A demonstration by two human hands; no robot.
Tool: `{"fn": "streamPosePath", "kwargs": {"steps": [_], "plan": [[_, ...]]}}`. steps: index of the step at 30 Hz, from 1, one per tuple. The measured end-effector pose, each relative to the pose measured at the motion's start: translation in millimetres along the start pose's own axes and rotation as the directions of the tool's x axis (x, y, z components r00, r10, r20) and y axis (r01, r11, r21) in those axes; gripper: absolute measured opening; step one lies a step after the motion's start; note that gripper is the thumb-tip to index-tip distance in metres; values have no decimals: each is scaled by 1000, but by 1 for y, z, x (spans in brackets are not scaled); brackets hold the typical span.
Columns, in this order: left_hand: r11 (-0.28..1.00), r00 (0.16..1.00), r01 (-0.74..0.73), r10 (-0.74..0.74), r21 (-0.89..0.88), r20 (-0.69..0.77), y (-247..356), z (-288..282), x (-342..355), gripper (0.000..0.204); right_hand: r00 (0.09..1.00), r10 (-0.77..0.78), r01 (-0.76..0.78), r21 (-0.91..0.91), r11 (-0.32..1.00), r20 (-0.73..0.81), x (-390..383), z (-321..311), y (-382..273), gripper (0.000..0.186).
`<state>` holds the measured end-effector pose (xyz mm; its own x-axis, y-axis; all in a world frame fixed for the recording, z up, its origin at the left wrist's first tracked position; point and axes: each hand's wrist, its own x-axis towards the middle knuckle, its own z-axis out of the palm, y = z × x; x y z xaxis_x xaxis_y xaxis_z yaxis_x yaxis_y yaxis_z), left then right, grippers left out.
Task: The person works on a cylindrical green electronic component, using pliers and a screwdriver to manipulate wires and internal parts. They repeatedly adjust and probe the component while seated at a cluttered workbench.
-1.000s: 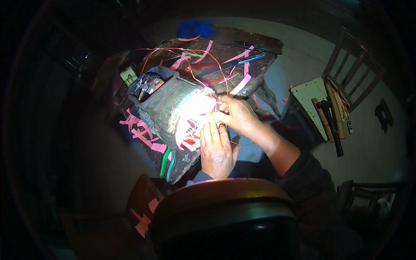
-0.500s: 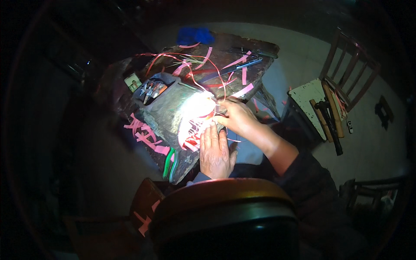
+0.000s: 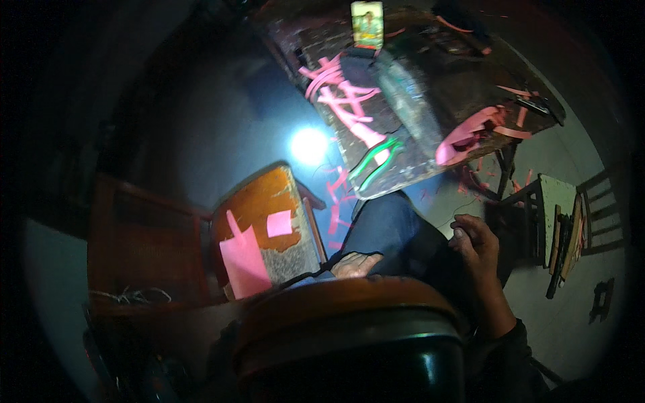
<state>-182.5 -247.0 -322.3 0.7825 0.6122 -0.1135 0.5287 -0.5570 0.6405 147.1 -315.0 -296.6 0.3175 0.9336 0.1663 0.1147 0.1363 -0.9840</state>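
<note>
My left hand (image 3: 357,264) lies low in the picture, near my thigh, fingers stretched out and partly cut off by the dark rounded shape below. Off the table's near edge, my right hand (image 3: 478,247) is raised with its fingers curled towards the thumb; whether something small is pinched there I cannot make out. A pink, slipper-shaped piece (image 3: 449,149) with a dark hollow and red parts rests at the edge of the worn table (image 3: 420,176). A green-handled tool (image 3: 369,165), like pliers or snips, lies at the table's near corner, beside pink strips (image 3: 349,107).
A worn orange-brown chair seat (image 3: 259,195) at the left holds a pink sheet (image 3: 246,265) and a small pink square (image 3: 279,224). A lit phone (image 3: 367,25) stands on the table. To the right, another chair (image 3: 549,195) carries long-handled tools (image 3: 566,245). Pink scraps litter the floor.
The view has swung left and down. Both hands have left the pink piece and come back towards me, and that piece now lies on the table untouched.
</note>
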Motion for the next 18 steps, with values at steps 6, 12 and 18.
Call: {"fn": "streamPosePath", "kwargs": {"steps": [6,12,18], "plan": [[942,942,-294,314,164,-117,-41,-25,-55,44,945,132,-87,-160,983,298,7,65,-9,27],[933,897,266,-147,241,-417,-129,-122,-157,35,881,196,-29,-364,931,430,1,99,-19,27],[811,782,535,-368,238,-503,-171,-142,-257,46,829,336,-76,-506,859,447,3,116,-10,30]]}}
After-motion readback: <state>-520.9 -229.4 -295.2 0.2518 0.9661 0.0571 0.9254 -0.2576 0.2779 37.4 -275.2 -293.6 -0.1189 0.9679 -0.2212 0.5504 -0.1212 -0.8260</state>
